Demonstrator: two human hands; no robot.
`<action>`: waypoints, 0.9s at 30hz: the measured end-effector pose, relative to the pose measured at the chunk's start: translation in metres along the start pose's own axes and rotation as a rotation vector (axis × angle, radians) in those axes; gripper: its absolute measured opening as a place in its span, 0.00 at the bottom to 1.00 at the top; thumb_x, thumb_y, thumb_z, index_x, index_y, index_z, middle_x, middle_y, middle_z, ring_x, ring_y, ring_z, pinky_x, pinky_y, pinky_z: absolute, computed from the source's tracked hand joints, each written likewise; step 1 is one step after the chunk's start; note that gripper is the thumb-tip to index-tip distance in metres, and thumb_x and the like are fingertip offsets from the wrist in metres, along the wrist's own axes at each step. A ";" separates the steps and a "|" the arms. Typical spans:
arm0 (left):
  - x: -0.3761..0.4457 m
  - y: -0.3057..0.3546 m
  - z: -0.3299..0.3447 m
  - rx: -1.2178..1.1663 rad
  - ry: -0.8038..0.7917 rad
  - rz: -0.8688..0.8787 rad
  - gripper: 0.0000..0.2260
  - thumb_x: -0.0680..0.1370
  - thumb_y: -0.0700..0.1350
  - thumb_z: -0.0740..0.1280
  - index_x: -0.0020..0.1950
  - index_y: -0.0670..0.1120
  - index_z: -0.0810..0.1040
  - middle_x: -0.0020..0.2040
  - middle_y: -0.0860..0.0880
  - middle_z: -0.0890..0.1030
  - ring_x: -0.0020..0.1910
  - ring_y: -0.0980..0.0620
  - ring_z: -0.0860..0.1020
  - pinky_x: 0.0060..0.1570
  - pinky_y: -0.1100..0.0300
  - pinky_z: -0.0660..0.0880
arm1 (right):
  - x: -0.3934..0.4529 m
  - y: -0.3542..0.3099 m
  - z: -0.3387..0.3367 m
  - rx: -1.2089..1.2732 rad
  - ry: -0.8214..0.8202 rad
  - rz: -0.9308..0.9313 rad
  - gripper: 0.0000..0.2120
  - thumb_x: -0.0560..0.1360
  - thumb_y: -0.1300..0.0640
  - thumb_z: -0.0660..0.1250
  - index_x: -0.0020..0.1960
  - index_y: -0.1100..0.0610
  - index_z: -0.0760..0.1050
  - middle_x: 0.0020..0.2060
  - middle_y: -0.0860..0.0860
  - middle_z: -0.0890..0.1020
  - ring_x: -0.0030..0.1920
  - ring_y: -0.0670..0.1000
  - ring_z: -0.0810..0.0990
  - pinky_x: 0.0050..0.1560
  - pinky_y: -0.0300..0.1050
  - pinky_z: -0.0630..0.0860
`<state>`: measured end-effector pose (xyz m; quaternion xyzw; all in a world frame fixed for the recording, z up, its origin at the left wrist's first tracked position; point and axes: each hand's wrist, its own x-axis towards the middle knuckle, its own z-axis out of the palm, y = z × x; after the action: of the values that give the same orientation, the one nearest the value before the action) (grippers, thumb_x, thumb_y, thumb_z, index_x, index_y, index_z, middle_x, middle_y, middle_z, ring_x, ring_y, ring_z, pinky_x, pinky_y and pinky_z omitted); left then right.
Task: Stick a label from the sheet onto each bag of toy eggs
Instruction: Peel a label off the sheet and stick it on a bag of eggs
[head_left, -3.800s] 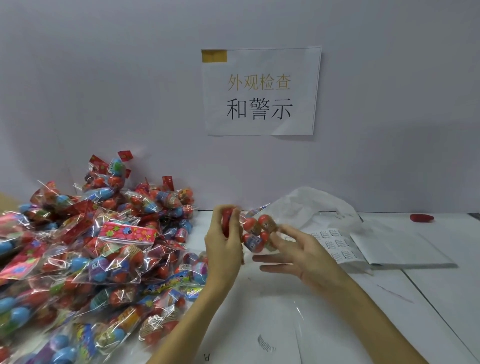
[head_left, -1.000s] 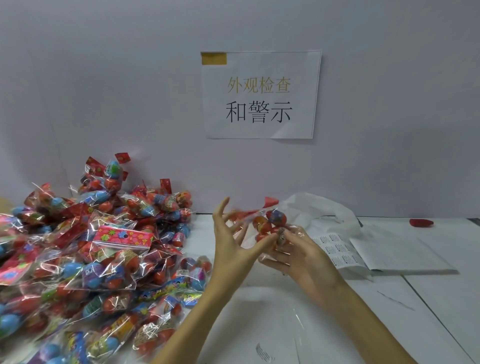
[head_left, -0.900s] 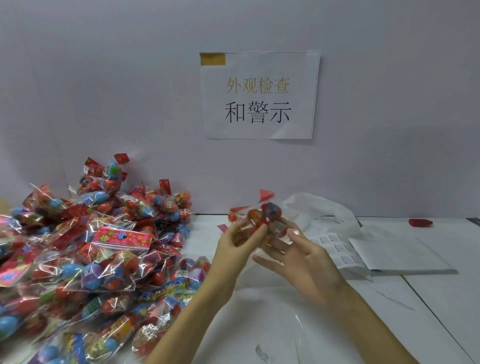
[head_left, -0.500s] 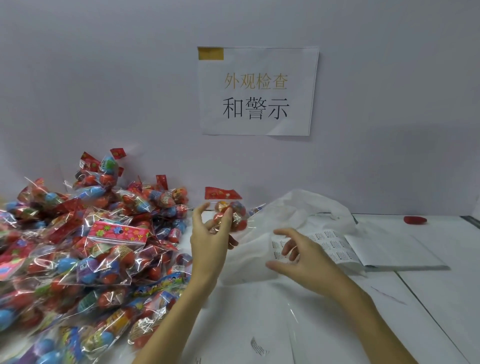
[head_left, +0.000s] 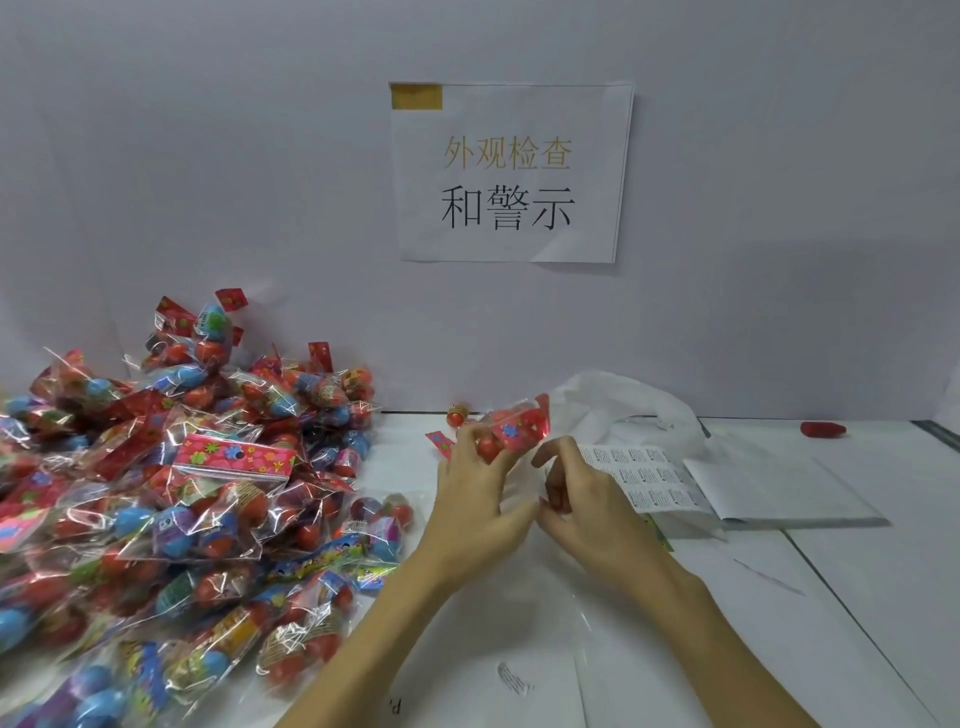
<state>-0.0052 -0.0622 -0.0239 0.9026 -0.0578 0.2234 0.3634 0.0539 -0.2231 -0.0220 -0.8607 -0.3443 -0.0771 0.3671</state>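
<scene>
A big pile of clear bags of toy eggs (head_left: 208, 493) with red flowered headers covers the left of the table. My left hand (head_left: 478, 504) grips one bag of toy eggs (head_left: 517, 428) by its fingertips and holds it up above the table. My right hand (head_left: 587, 504) is right beside it with curled fingers, thumb and fingertips pinched together against my left thumb. They seem to pinch a small label, which is mostly hidden. The label sheet (head_left: 644, 478) lies just right of my hands, with rows of printed labels.
A crumpled white plastic bag (head_left: 623, 405) lies behind the sheet, on top of white paper (head_left: 779, 488). A loose egg (head_left: 457, 415) sits near the wall and a small red object (head_left: 823, 429) at the far right. A paper sign (head_left: 511, 171) hangs on the wall.
My right hand left the edge of the label sheet and came back to my left hand. My left hand carried the bag to the right to meet it.
</scene>
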 end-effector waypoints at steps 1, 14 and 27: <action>-0.001 -0.003 0.001 0.096 -0.060 0.008 0.30 0.72 0.51 0.63 0.76 0.61 0.68 0.65 0.57 0.60 0.69 0.56 0.61 0.64 0.61 0.60 | 0.000 0.000 0.000 0.011 0.012 -0.026 0.20 0.73 0.67 0.69 0.56 0.50 0.67 0.35 0.48 0.74 0.37 0.47 0.74 0.39 0.39 0.71; -0.001 -0.005 0.004 0.186 0.324 -0.108 0.18 0.74 0.40 0.79 0.63 0.52 0.86 0.62 0.44 0.80 0.51 0.40 0.81 0.51 0.47 0.81 | -0.003 0.012 -0.025 0.179 0.020 0.055 0.17 0.76 0.48 0.75 0.61 0.38 0.74 0.46 0.44 0.78 0.47 0.45 0.76 0.49 0.31 0.73; -0.001 -0.007 0.015 0.131 0.341 -0.081 0.17 0.77 0.41 0.76 0.65 0.53 0.85 0.63 0.45 0.79 0.51 0.42 0.83 0.49 0.47 0.83 | -0.002 0.006 -0.010 0.274 0.038 0.157 0.23 0.70 0.29 0.69 0.50 0.45 0.72 0.35 0.45 0.75 0.35 0.43 0.72 0.40 0.40 0.74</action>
<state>0.0014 -0.0669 -0.0382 0.8750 0.0559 0.3616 0.3171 0.0569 -0.2337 -0.0193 -0.8253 -0.2764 -0.0169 0.4922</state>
